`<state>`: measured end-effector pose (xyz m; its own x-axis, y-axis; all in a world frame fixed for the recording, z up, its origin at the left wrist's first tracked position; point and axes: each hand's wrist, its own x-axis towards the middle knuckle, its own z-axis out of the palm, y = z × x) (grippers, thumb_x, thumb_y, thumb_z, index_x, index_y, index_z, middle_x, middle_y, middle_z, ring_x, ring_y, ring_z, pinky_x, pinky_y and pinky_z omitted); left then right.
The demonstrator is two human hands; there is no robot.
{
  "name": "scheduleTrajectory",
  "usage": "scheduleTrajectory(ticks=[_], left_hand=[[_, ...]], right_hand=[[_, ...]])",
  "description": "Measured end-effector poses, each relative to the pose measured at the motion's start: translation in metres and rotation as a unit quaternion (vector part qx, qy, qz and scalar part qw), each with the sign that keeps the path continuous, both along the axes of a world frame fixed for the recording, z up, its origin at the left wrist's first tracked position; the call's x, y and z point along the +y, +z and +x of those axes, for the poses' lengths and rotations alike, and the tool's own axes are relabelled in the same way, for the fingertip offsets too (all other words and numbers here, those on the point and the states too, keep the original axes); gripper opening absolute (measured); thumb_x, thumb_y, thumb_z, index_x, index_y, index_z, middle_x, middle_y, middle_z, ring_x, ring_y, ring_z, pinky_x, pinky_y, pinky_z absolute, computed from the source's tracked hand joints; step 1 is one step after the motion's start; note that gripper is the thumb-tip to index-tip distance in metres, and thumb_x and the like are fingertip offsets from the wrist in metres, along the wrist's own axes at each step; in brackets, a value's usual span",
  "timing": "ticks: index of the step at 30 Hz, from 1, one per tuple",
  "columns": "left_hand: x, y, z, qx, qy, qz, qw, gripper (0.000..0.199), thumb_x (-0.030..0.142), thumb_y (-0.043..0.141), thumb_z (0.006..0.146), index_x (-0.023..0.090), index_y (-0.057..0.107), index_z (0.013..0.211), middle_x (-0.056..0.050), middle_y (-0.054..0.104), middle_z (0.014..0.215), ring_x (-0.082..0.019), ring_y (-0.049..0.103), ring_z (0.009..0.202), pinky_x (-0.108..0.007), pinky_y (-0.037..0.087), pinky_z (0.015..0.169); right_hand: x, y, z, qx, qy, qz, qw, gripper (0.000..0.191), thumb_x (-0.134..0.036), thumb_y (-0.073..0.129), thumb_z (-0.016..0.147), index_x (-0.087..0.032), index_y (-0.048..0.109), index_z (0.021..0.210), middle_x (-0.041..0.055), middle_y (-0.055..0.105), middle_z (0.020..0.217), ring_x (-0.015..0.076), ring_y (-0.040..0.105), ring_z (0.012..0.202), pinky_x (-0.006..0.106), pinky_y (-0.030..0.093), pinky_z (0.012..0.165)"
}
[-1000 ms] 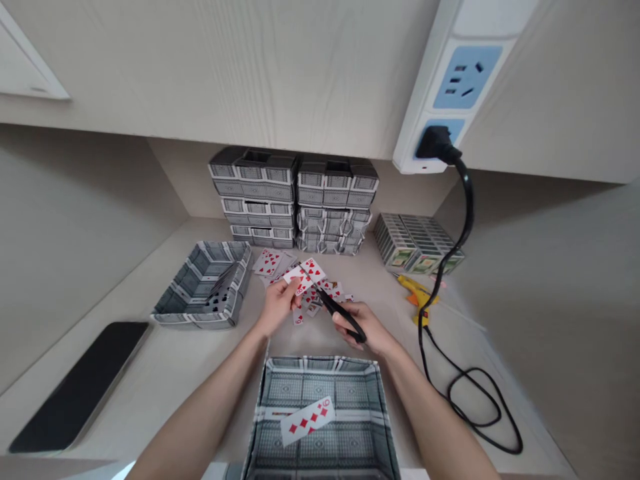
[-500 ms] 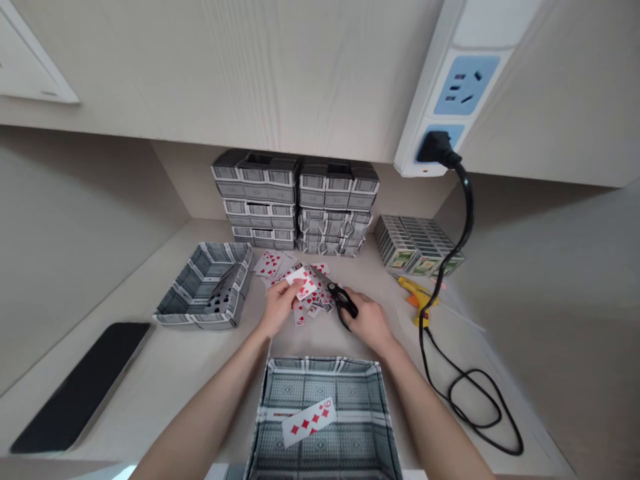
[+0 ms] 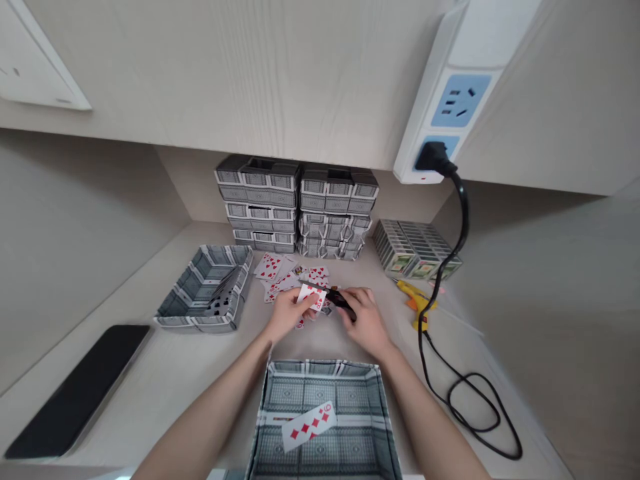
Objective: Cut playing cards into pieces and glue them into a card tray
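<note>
Between its fingers my left hand point(image 3: 289, 313) pinches a playing card point(image 3: 311, 297) with red hearts. My right hand point(image 3: 366, 320) grips black-handled scissors point(image 3: 342, 300), whose blades lie along the card's upper edge. Whether the blades have cut into it I cannot make out. Loose red-suited cards point(image 3: 270, 265) are spread on the table behind and under my hands. Nearest to me, a box made of patterned cards point(image 3: 356, 420) sits between my forearms, with a cut strip of a diamonds card point(image 3: 309, 427) inside.
An open card box point(image 3: 200, 321) with black-suited cards stands left, beside a dark flat device point(image 3: 80, 390). Stacked card boxes point(image 3: 265, 197) stand at the back. Right are card packs point(image 3: 415, 247), a yellow glue gun point(image 3: 414, 297) and a black cable point(image 3: 466, 220) plugged into a power strip point(image 3: 425, 100).
The held card has moved slightly right and down and turned. The scissors have turned flatter, and their blades have come together at the card's upper edge. The view has shifted slightly.
</note>
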<state>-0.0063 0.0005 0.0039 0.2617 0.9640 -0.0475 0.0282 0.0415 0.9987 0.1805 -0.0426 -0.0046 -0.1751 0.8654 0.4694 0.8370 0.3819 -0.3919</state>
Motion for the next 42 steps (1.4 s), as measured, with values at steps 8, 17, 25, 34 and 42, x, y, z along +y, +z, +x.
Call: scheduleTrajectory(ticks=[8,17,25,34,42], left_hand=[[-0.007,-0.01,0.009,0.084,-0.079,0.045,0.992,0.037,0.045,0.06,0.068,0.012,0.058,0.052,0.001,0.055,0.043,-0.009,0.05,0.041,-0.019,0.036,0.043],[-0.004,-0.006,0.002,0.014,-0.078,0.043,0.996,0.054,0.036,0.069,0.061,0.015,0.054,0.109,-0.005,0.064,0.086,-0.006,0.05,0.046,-0.017,0.037,0.04],[-0.003,-0.003,0.0,-0.06,-0.167,0.022,0.984,0.061,0.026,0.074,0.056,0.016,0.054,0.112,-0.009,0.059,0.104,-0.015,0.058,0.078,-0.025,0.048,0.064],[-0.002,-0.002,0.002,-0.025,-0.096,0.078,0.992,0.032,0.03,0.072,0.058,0.013,0.066,0.084,-0.006,0.064,0.084,-0.014,0.058,0.07,-0.025,0.048,0.064],[-0.002,-0.005,0.006,-0.024,-0.073,0.026,0.997,0.024,0.031,0.07,0.059,0.014,0.07,0.075,-0.002,0.064,0.06,-0.01,0.053,0.05,-0.021,0.045,0.053]], right_hand=[[-0.006,-0.001,-0.016,-0.004,0.068,0.028,0.997,0.052,-0.04,0.056,0.077,-0.021,0.046,0.125,0.0092,0.059,0.104,0.0235,0.05,0.098,0.039,0.045,0.084],[-0.002,-0.003,-0.012,0.033,0.06,-0.013,0.998,0.046,-0.036,0.053,0.08,-0.019,0.047,0.122,0.0109,0.06,0.109,0.0231,0.054,0.099,0.041,0.042,0.088],[-0.001,-0.005,-0.01,0.042,0.104,-0.027,0.993,0.04,-0.027,0.048,0.084,-0.016,0.047,0.122,0.0123,0.057,0.115,0.0222,0.051,0.106,0.042,0.039,0.093],[-0.004,-0.002,-0.014,0.092,0.106,-0.043,0.989,0.028,-0.026,0.045,0.085,-0.018,0.058,0.108,0.0097,0.064,0.1,0.02,0.058,0.094,0.037,0.046,0.084],[-0.001,-0.016,-0.022,0.295,0.075,-0.167,0.938,0.025,-0.034,0.059,0.073,-0.017,0.06,0.092,0.0035,0.065,0.07,0.0131,0.06,0.058,0.024,0.05,0.052]])
